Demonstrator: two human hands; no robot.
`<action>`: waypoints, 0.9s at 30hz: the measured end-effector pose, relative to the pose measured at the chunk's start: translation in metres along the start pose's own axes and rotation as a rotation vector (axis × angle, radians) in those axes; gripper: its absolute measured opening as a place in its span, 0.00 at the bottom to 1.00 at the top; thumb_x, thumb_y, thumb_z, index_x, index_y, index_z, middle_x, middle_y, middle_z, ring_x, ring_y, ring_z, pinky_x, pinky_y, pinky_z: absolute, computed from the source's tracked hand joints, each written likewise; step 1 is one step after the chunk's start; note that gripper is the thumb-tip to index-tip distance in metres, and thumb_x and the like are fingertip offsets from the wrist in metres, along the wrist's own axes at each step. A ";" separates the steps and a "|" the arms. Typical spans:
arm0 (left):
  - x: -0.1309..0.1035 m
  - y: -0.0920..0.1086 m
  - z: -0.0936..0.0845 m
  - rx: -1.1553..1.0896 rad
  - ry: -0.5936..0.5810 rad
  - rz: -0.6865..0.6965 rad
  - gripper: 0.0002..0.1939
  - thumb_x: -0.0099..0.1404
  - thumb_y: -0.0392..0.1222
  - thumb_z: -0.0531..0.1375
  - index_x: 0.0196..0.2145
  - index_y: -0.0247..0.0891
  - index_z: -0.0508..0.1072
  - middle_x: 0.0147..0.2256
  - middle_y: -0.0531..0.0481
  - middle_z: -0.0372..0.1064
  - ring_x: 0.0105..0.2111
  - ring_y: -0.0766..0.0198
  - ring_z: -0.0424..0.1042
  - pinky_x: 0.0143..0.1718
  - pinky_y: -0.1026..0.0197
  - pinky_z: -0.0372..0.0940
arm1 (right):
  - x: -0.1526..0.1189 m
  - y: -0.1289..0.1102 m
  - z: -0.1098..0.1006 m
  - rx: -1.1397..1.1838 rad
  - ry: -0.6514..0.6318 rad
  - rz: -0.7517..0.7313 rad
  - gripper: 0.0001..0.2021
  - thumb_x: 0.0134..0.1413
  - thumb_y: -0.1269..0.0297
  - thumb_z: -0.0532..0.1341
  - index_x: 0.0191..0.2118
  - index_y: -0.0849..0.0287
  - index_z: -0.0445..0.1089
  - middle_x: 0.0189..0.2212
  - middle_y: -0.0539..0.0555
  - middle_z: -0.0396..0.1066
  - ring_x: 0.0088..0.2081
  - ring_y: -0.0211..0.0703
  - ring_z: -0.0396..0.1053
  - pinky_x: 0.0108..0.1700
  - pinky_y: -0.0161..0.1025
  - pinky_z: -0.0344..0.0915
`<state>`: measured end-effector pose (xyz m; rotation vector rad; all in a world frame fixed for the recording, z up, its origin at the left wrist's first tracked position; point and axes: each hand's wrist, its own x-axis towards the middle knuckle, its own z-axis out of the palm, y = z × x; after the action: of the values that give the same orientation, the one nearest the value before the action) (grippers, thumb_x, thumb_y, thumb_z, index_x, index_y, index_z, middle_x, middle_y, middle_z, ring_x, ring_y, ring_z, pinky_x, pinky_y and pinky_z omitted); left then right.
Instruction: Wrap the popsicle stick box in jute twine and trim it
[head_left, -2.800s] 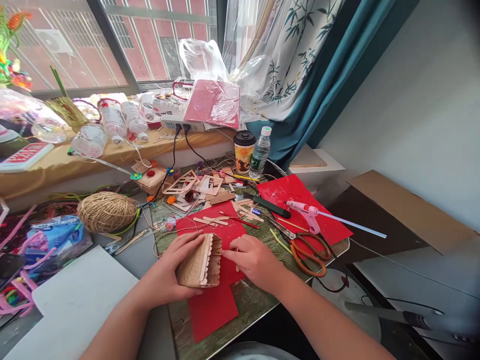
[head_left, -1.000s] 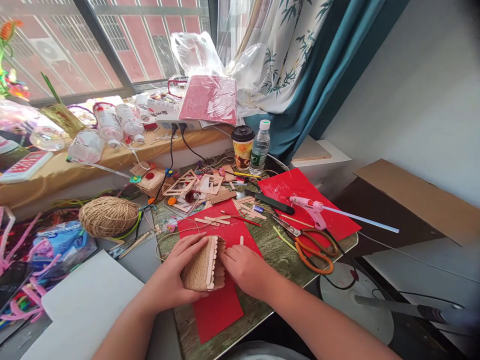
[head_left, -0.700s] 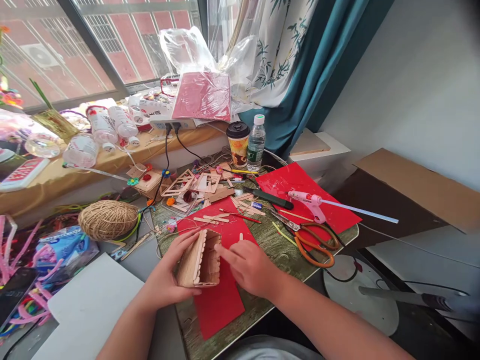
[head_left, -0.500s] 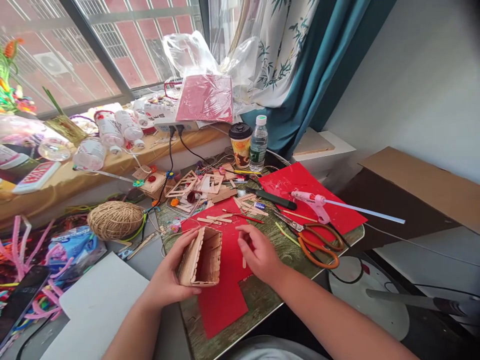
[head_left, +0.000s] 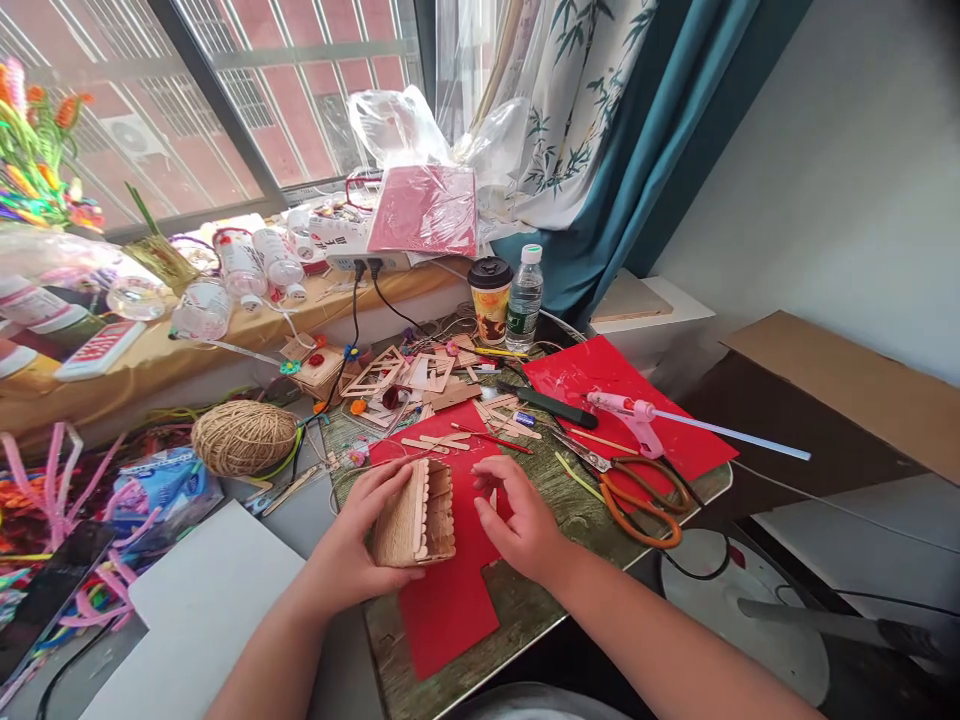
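My left hand (head_left: 369,535) grips a small box made of wooden craft sticks (head_left: 405,515), its rounded stick ends lining the opening that faces right. Twine seems to cover the side toward my palm. To the right of the box, my right hand (head_left: 517,520) hovers with its fingers curved and apart, holding nothing visible. Under both hands lies a sheet of red paper (head_left: 450,625). Several loose craft sticks (head_left: 435,443) and a red pencil (head_left: 491,437) rest just beyond them.
Orange-handled scissors (head_left: 645,500) and a pink glue gun (head_left: 626,410) with a long glue stick lie at the right. A lidded paper cup (head_left: 490,300) and a water bottle (head_left: 524,300) stand at the back. At the left sits a ball of twine (head_left: 244,438).
My left hand has turned the box so that more of its twine-covered side shows and less of its inside. My right hand stays beside it. The camera view has shifted slightly.
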<state>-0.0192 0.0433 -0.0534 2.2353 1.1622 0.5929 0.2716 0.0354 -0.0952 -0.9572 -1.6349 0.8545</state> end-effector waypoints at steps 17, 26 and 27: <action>0.002 -0.003 -0.005 0.150 -0.096 -0.026 0.56 0.60 0.46 0.74 0.77 0.54 0.48 0.76 0.39 0.45 0.75 0.35 0.50 0.73 0.32 0.53 | 0.024 0.020 -0.059 -0.783 -0.529 -0.203 0.19 0.70 0.78 0.57 0.59 0.57 0.75 0.59 0.62 0.75 0.60 0.60 0.68 0.60 0.58 0.64; 0.002 -0.010 -0.005 0.086 -0.089 -0.051 0.53 0.63 0.49 0.72 0.77 0.55 0.49 0.76 0.42 0.45 0.76 0.38 0.48 0.75 0.32 0.50 | 0.033 0.013 -0.067 -0.625 -0.558 -0.087 0.08 0.71 0.72 0.60 0.41 0.58 0.76 0.43 0.58 0.78 0.47 0.51 0.72 0.53 0.48 0.67; 0.002 -0.011 -0.004 0.089 -0.089 -0.047 0.54 0.62 0.49 0.73 0.77 0.55 0.49 0.76 0.42 0.45 0.76 0.38 0.48 0.75 0.33 0.50 | 0.032 0.009 -0.067 -0.594 -0.556 -0.077 0.07 0.71 0.72 0.61 0.42 0.57 0.76 0.41 0.56 0.78 0.46 0.48 0.72 0.52 0.45 0.68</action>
<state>-0.0271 0.0513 -0.0567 2.2768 1.2143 0.4260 0.3329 0.0730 -0.0741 -1.1004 -2.4754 0.6155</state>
